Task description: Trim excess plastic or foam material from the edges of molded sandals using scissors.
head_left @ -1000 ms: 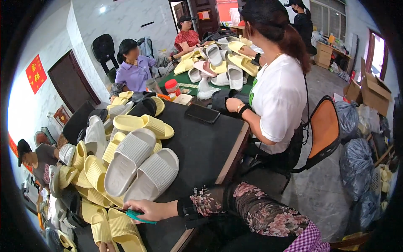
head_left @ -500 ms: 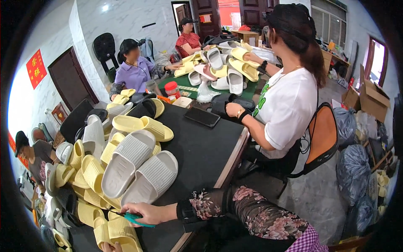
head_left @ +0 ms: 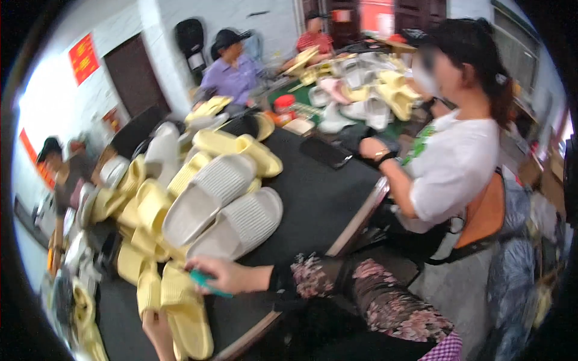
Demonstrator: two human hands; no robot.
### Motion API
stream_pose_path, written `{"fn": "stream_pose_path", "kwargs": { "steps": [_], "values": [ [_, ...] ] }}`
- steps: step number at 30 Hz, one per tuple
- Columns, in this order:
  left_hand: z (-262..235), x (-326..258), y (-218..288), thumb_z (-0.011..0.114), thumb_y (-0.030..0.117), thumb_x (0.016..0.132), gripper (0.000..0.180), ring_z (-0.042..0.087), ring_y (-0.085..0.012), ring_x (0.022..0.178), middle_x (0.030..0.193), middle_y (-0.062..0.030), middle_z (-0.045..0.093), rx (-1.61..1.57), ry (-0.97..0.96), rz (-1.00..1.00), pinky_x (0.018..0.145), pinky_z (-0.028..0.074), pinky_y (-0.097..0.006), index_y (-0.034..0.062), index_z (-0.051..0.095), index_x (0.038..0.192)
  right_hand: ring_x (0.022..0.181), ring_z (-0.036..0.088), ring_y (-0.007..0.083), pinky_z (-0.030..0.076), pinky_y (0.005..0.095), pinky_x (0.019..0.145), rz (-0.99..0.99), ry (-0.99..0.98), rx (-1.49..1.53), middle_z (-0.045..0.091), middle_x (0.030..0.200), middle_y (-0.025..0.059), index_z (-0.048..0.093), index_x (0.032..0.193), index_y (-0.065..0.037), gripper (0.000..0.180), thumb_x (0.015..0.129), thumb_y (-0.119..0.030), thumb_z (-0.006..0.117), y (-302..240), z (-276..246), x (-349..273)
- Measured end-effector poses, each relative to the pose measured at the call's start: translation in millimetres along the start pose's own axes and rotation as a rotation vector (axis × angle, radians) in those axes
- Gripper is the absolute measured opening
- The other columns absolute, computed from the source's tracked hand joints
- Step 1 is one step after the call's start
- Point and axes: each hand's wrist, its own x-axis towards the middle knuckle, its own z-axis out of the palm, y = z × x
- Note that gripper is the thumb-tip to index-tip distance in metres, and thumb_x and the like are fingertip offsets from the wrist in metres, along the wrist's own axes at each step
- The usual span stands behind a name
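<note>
Yellow slipper (head_left: 183, 310): lies sole-up at near-left edge of the table (head_left: 313, 204), long axis running near-far, w/ both hands on it; prob. laid flat so its edge faces the tool.
Teal tool (head_left: 208, 283): small, thin, teal; sticks out of the right hand twd the right, over the slipper's far end. Kind of tool too blurred to tell.
Right hand (head_left: 220, 275): comes in from the right on a flowered sleeve, fingers (head_left: 194, 265) curled tight round the teal tool, pinching it; held low, just above the slipper, likely for control.
Left hand (head_left: 158, 328): only partly seen at near edge, lies against the slipper's left side as if steadying it; whether its fingers are spread or closed, cannot tell.
Grey slippers (head_left: 226, 204): two large pale ones, ribbed soles up, side by side just far of the right hand, w/in easy reach.
Yellow pile (head_left: 141, 210): many more heaped along the left, stacked loose, some on edge; looks like stock.
Co-worker (head_left: 451, 162): white tee, seated on the right at the same table, hands near a dark flat thing (head_left: 325, 153).
Far: two more ppl seated behind a second heap of slippers (head_left: 361, 96).
</note>
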Motion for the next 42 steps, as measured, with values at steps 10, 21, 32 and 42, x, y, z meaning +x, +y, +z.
{"fn": "stream_pose_path", "kwargs": {
  "steps": [10, 21, 32, 42],
  "values": [
    [-8.4, -11.0, 17.5, 0.059, 0.010, 0.077, 0.012, 0.056, -0.0334, 0.070, 0.074, -0.0180, 0.056, 0.053, -0.201, 0.033, 0.062, 0.044, -0.039, -0.0008, 0.055, 0.074, 0.080, 0.057, 0.0149, 0.049, 0.0254, 0.068, 0.283, 0.006, 0.238, 0.056, 0.095, 0.0091, 0.034, 0.129, -0.001, 0.057, 0.080, -0.007, 0.063, -11.0, 6.0, -8.4],
    [1.6, -39.6, 14.0, 0.068, 0.024, 0.069, 0.054, 0.045, -0.0320, 0.100, 0.103, -0.0145, 0.046, 0.183, -0.074, 0.054, 0.085, 0.036, -0.042, 0.0015, 0.047, 0.114, 0.053, 0.050, 0.0063, 0.038, 0.0168, 0.041, 0.281, 0.055, 0.026, 0.052, 0.078, 0.0034, 0.040, 0.124, -0.002, 0.057, 0.080, -0.029, 0.065, -23.1, 27.2, -8.6],
    [0.8, -38.0, 16.8, 0.068, 0.024, 0.070, 0.055, 0.044, -0.0301, 0.101, 0.103, -0.0135, 0.046, 0.128, -0.106, 0.030, 0.083, 0.034, -0.041, 0.0013, 0.046, 0.115, 0.054, 0.048, 0.0030, 0.035, 0.0155, 0.040, 0.305, 0.044, -0.034, 0.050, 0.075, -0.0006, 0.040, 0.124, -0.005, 0.056, 0.083, -0.037, 0.062, -10.4, 24.4, -6.1],
    [2.9, -38.8, 12.6, 0.065, 0.018, 0.068, 0.049, 0.044, -0.0309, 0.101, 0.102, -0.0130, 0.045, 0.081, -0.072, 0.012, 0.084, 0.035, -0.041, 0.0026, 0.047, 0.111, 0.052, 0.048, 0.0054, 0.038, 0.0170, 0.041, 0.370, 0.054, -0.014, 0.051, 0.077, 0.0028, 0.037, 0.127, -0.002, 0.062, 0.082, -0.034, 0.064, -4.8, 22.6, -7.7]
  ]
}}
